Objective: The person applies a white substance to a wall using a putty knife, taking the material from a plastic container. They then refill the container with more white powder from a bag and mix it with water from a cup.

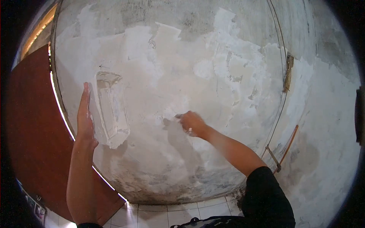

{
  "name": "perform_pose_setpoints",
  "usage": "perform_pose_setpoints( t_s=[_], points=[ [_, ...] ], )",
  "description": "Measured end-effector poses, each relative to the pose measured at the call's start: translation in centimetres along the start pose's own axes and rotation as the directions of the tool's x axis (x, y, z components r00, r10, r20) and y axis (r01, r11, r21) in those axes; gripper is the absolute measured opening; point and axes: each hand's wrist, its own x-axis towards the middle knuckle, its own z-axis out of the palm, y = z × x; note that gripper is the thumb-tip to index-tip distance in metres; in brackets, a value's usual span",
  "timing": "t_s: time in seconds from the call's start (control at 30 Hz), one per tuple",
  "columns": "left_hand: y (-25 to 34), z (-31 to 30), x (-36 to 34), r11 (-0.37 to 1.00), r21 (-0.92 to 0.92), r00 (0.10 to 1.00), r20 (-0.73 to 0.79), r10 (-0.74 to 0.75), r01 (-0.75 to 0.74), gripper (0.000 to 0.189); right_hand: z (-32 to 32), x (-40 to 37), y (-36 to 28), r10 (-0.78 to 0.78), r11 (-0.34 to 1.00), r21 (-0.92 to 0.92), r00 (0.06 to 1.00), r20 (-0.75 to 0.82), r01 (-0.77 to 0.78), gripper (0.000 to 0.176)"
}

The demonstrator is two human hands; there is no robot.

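A plaster-caked tray [111, 110] stands on end, its long axis running up and down, leaning against the flat palm of the left hand [85, 119], whose fingers stretch straight upward. To its right, the right hand [193, 123] is closed around a small scraper [178, 115], with the tip pointing left and pressed to the patchy wall [213, 68]. A red door [34, 129] is beyond the left hand.

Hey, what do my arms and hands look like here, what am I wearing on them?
The left hand and right hand are bare: no gloves or watch visible. The right arm wears a black sleeve ending near the elbow. A dark sleeve edge just shows at the left arm's base.
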Motion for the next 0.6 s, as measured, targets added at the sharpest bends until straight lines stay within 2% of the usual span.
perform_pose_setpoints(
  t_s=[0.07,0.13,0.17,0.23,0.27,0.33,0.4,0.43,0.47,0.5,0.53,0.57,0.6],
  points=[
    [0.0,-0.5,0.2,0.998,-0.057,0.999,0.048,-0.001,0.004,0.073,-5.1,-1.2,-0.1,0.201,0.979,0.006,0.970,-0.134,-0.202,0.042],
    [-0.1,-0.9,0.4,0.994,-0.105,0.995,0.100,-0.016,0.026,0.074,-6.5,-1.4,2.5,0.206,0.973,-0.008,0.883,-0.421,-0.230,0.046],
    [-0.1,-1.0,0.4,0.994,-0.103,0.997,0.061,-0.041,0.047,0.074,-6.9,-1.6,2.7,0.204,0.974,-0.007,0.884,-0.420,-0.228,0.046],
    [-0.3,-1.1,0.4,0.992,-0.102,0.998,0.017,-0.067,0.068,0.074,-7.6,-1.8,2.6,0.391,0.898,0.042,0.750,-0.534,-0.438,0.043],
    [-0.5,-1.0,0.3,0.995,-0.088,0.999,0.028,-0.046,0.048,0.074,-6.4,-1.6,2.5,0.390,0.899,0.044,0.752,-0.532,-0.435,0.043],
    [-0.9,-0.9,0.2,0.997,-0.072,0.999,0.040,-0.034,0.037,0.074,-1.0,-1.3,1.9,0.217,0.905,-0.244,0.872,-0.439,-0.349,0.037],
    [-1.2,-0.6,0.5,0.996,-0.064,0.998,0.037,-0.060,0.062,0.072,3.4,-0.9,-0.2,0.144,0.942,-0.250,0.942,-0.302,-0.224,0.032],
    [-1.2,-0.2,0.5,0.995,-0.067,0.996,0.044,-0.071,0.074,0.072,4.3,-1.4,-1.3,-0.011,0.952,-0.298,0.966,-0.259,-0.069,0.032],
    [-0.9,0.2,0.5,0.987,-0.126,0.989,0.122,-0.085,0.101,0.072,4.6,-1.7,-2.2,-0.168,0.937,-0.337,0.963,-0.212,0.090,0.031],
    [-0.6,0.4,0.5,0.976,-0.181,0.977,0.197,-0.086,0.122,0.071,4.3,-1.5,-2.6,-0.165,0.937,-0.338,0.963,-0.214,0.086,0.031],
    [-0.5,0.7,0.5,0.977,-0.181,0.977,0.199,-0.077,0.114,0.071,2.9,-1.0,-3.3,0.016,0.988,-0.153,1.000,0.011,-0.014,0.030],
    [-0.5,1.0,0.5,0.978,-0.178,0.979,0.191,-0.077,0.112,0.070,1.4,-0.4,-3.7,0.150,0.988,0.007,0.954,0.259,-0.157,0.030],
    [-0.2,1.1,0.6,0.979,-0.176,0.981,0.182,-0.074,0.106,0.068,0.0,-0.1,-3.5,0.146,0.988,0.006,0.960,0.241,-0.152,0.030]
  ],
)
